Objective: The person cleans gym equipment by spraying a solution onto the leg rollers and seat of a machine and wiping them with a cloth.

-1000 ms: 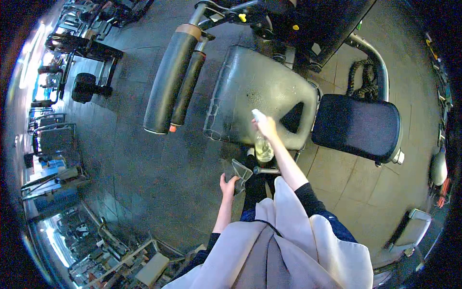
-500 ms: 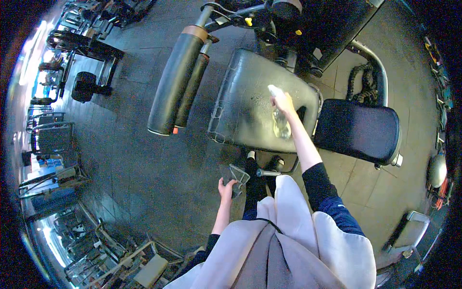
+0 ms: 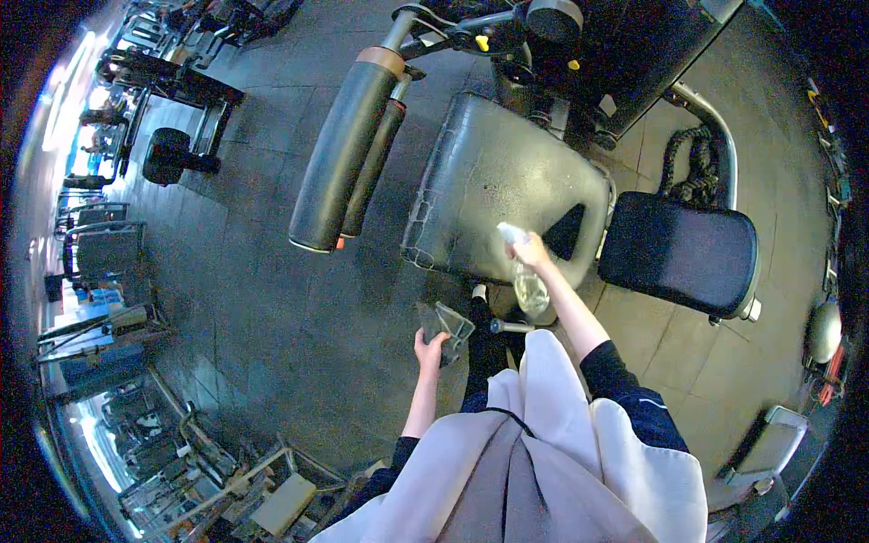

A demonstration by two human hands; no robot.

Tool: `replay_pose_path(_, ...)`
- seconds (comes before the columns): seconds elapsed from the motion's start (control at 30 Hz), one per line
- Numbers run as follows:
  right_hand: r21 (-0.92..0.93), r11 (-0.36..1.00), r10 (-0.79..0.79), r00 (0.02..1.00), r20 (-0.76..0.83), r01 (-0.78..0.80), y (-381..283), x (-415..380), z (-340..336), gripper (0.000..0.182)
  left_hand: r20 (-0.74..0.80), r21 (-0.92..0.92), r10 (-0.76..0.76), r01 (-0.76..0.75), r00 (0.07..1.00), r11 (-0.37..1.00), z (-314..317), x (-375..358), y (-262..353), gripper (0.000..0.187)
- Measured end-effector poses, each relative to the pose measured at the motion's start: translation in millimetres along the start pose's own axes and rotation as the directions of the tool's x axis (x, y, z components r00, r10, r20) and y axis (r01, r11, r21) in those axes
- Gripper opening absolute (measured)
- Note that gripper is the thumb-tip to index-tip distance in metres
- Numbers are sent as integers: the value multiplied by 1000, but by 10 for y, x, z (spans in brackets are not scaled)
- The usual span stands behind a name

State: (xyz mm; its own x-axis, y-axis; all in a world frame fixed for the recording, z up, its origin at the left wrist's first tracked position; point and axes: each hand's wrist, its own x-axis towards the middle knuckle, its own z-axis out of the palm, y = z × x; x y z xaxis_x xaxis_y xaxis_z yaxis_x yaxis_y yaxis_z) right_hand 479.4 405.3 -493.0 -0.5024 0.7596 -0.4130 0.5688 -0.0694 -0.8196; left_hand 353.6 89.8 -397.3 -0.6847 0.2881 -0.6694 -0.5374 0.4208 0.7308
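My right hand [image 3: 529, 252] is closed around the neck of a spray bottle [image 3: 532, 294] with a white head and clear, yellowish body. The bottle is over the near edge of a worn black padded seat [image 3: 489, 172], its nozzle pointing toward the pad. Small droplets dot the pad's surface. Lower left, my left hand [image 3: 429, 347] grips what looks like a dark grey cloth [image 3: 453, 333] with pale stripes, held above the floor beside my legs.
Two black roller pads [image 3: 348, 154] stand left of the seat. A smaller black pad [image 3: 683, 249] lies to its right, with a coiled black rope [image 3: 692, 167] behind. A metal handle [image 3: 511, 327] sticks out near my legs. More gym machines line the left side.
My right hand has drawn the spray bottle back toward me, from over the middle of the pad to its near edge. My left hand keeps its hold on the cloth.
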Motion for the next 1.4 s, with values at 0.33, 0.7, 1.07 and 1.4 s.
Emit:
replay_pose_path(0.33, 35, 996, 85, 921, -381, -77, -1163, 381, -1278, 25, -36, -3, -9, 9, 999, 1000, 83, -88, 87, 52)
replay_pose_path(0.7, -55, 985, 172, 958, 228, -163, -1125, -523, -501, 33, 43, -2, 23, -23, 999, 1000, 266, -103, 284, 56)
replay_pose_path(1.07, 69, 991, -118, 993, 18, 116, -799, -1393, -508, 48, 172, -226, -44, 83, 984, 970, 290, -327, 729, 30)
replay_pose_path(1.4, 271, 961, 38, 951, -307, 49, -1293, -1587, -952, 64, 863, -384, 123, 481, 489, 788, 864, -732, 1386, 69)
